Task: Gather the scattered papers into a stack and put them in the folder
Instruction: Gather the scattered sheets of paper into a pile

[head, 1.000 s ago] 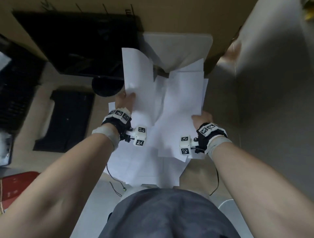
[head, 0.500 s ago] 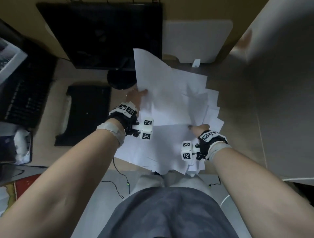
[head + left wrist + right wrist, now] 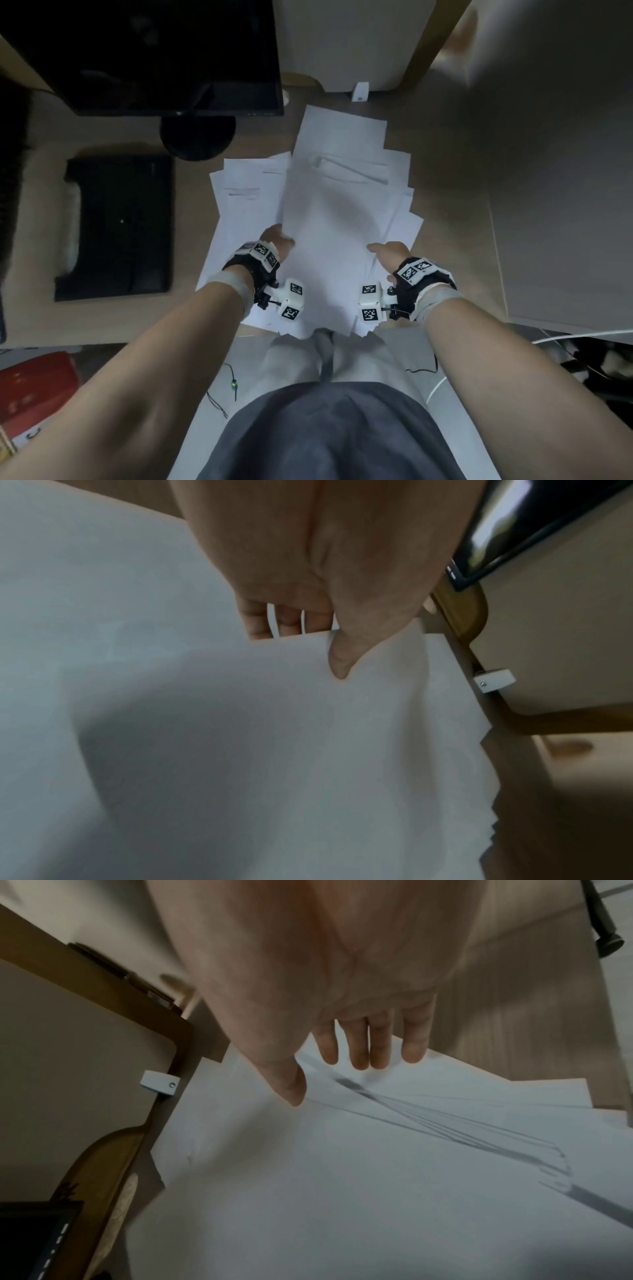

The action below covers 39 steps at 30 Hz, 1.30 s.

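A loose, fanned pile of white papers (image 3: 342, 212) lies on the wooden desk (image 3: 455, 253), its near end overhanging the front edge. My left hand (image 3: 275, 240) grips the left edge of the upper sheets. In the left wrist view its thumb (image 3: 337, 666) lies on top of the papers (image 3: 274, 750) and its fingers curl underneath. My right hand (image 3: 385, 251) rests at the pile's right edge. The right wrist view shows that hand (image 3: 329, 1083) with straight fingers (image 3: 378, 1053) over the fanned sheet edges (image 3: 377, 1177). I cannot make out a folder.
A black monitor (image 3: 154, 51) on a round base (image 3: 197, 137) stands at the back left. A flat black object (image 3: 116, 222) lies left of the pile. A pale panel (image 3: 346, 41) with a small white bracket (image 3: 359, 91) is behind. A grey partition (image 3: 548, 171) bounds the right.
The papers were held up in both hands; now they lie flat on the desk. My right hand has released its grip and straightened, while the left still holds the edge.
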{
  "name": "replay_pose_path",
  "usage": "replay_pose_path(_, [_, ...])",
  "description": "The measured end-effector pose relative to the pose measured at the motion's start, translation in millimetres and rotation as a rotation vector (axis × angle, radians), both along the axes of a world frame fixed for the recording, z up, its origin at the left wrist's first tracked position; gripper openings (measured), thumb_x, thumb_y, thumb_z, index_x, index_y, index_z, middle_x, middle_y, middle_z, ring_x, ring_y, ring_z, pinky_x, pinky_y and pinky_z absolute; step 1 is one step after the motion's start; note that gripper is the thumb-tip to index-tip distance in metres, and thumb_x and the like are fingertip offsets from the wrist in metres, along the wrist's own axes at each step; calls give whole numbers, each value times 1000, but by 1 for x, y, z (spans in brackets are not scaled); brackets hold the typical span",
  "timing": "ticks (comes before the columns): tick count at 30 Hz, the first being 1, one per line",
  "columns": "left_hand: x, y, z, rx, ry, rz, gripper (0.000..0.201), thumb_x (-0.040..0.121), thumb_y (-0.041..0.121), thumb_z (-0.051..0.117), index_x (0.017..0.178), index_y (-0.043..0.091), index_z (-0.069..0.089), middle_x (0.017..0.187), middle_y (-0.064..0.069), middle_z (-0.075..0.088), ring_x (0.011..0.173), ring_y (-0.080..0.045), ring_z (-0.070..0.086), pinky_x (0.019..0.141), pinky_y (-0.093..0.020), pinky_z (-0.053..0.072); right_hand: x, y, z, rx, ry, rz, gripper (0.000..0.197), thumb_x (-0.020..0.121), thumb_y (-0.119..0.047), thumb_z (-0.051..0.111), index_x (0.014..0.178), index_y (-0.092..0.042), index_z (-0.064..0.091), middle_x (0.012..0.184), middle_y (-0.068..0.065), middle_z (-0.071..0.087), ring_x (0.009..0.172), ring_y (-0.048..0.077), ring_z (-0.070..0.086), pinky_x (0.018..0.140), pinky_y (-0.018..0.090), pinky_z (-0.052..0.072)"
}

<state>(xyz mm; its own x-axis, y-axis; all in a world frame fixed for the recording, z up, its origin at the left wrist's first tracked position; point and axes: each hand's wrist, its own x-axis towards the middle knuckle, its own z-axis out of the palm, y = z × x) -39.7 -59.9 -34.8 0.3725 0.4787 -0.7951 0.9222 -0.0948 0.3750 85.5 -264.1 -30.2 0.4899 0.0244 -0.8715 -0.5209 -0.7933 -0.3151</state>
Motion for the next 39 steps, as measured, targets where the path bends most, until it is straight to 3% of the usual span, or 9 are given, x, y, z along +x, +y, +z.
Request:
replay_pose_path(2, [2, -4, -5, 27, 48, -12, 57, 94, 15, 55, 146, 7, 32, 148, -14, 41, 130, -31, 45, 107, -34, 37, -1, 0, 1, -43, 11, 25, 64, 87, -41, 64, 132, -2, 41, 84, 7, 53, 65, 22, 52, 60, 30, 44])
replay_pose_path(7, [7, -5, -12, 99, 170, 108, 84, 86, 39, 65, 151, 17, 17, 152, -17, 26, 137, -38, 34, 113, -48, 29, 14, 2, -28, -31, -2, 35, 92, 59, -56, 69, 130, -2, 48, 108, 13, 63, 89, 31, 62, 89, 43, 52])
replay_pose_path(15, [10, -5, -65, -105, 57, 314, 112, 40, 52, 77, 138, 7, 47, 136, -11, 54, 122, -33, 51, 106, -42, 40, 23, 16, -27, -92, 46, 260, 86, 55, -67, 68, 117, -9, 57, 112, 12, 61, 96, 33, 63, 94, 44, 51])
replay_pose_path(20, [28, -12, -17, -225, 104, 258, 40, 78, 47, 68, 105, 18, 59, 118, -8, 54, 115, -34, 54, 103, -41, 41, 26, 28, -19, -192, 125, 242, 84, 76, -63, 62, 135, -5, 45, 129, 15, 51, 112, 33, 55, 101, 36, 41])
replay_pose_path(22, [33, -11, -19, -258, 86, 256, 61, 68, 50, 73, 114, 13, 62, 110, -7, 53, 103, -29, 55, 94, -39, 45, 27, 31, -15, -201, 120, 194, 81, 76, -57, 65, 136, -6, 46, 132, 14, 52, 115, 32, 55, 95, 31, 41])
replay_pose_path(25, [38, -8, -33, -221, 51, 255, 98, 48, 50, 76, 130, 1, 51, 115, -17, 60, 104, -35, 58, 76, -34, 45, 29, 31, -31, -229, 93, 198, 97, 47, -67, 68, 125, -10, 54, 116, 13, 61, 99, 32, 62, 97, 40, 47])
replay_pose_path(29, [43, -4, -31, -205, 14, 192, 84, 76, 28, 77, 145, 4, 34, 143, -15, 47, 128, -35, 48, 103, -39, 42, 34, 18, -86, -176, 76, 151, 79, 29, -64, 70, 97, -24, 72, 98, 0, 74, 84, 26, 68, 88, 45, 55])
replay_pose_path(32, [44, 1, -33, -226, 43, 112, 79, 84, 24, 72, 148, 4, 32, 146, -11, 44, 132, -32, 45, 108, -36, 38, 27, 31, -47, -169, 48, 19, 68, 43, -56, 72, 93, -11, 64, 89, 11, 69, 78, 32, 67, 84, 49, 55])
replay_pose_path(39, [49, 8, -38, -201, 38, 61, 71, 87, 17, 65, 148, 6, 29, 141, -10, 47, 126, -31, 48, 101, -31, 41, 34, 31, -21, -119, 6, -71, 89, 74, -39, 74, 146, -6, 33, 117, 13, 51, 84, 30, 54, 82, 39, 49])
